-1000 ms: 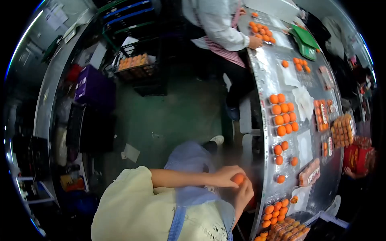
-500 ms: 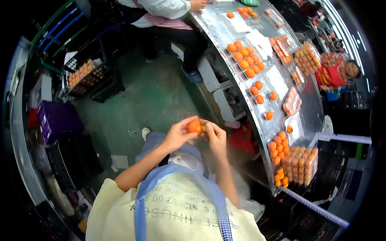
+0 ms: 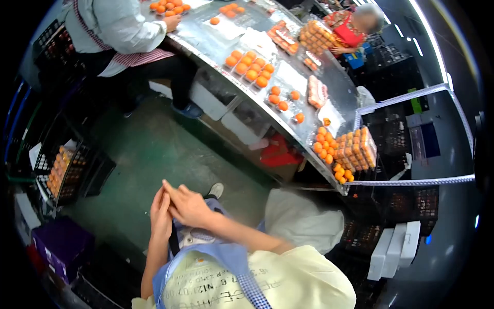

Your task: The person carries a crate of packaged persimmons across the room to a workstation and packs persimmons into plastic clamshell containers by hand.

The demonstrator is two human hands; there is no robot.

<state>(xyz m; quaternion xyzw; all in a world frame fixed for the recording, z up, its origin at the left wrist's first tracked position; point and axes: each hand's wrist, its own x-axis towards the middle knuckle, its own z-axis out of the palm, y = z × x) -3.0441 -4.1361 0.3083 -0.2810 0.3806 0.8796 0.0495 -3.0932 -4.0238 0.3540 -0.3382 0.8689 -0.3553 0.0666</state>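
1. The left hand (image 3: 161,219) and right hand (image 3: 190,207) met at the fingers, above the floor (image 3: 139,165); the right index finger reached out past the others. Whether anything was pinched between them could not be told.
2. Orange fruit (image 3: 275,90) lay on the metal table (image 3: 337,77), well apart from the hands.
3. On the wearer's yellow top (image 3: 303,275), dark print showed; "NI21" could be picked out, the rest broken by folds and the checked blue strap (image 3: 252,288).
4. The wrapped pack (image 3: 317,91) on the table bore markings too blurred to read, and so did the purple box (image 3: 62,247).
5. A clear tray (image 3: 250,68) held close rows of fruit; just beside it, a few more sat spaced out.
6. At the table's near end, a stack of clear packs (image 3: 357,149), filled with fruit, stood beside a pile of fruit.
7. A black crate (image 3: 77,175) on the left held orange goods.
8. Bins (image 3: 211,98) and a red bag (image 3: 280,153) lay under the table.
9. At the far end, a co-worker's hand (image 3: 173,23) was close beside more fruit.
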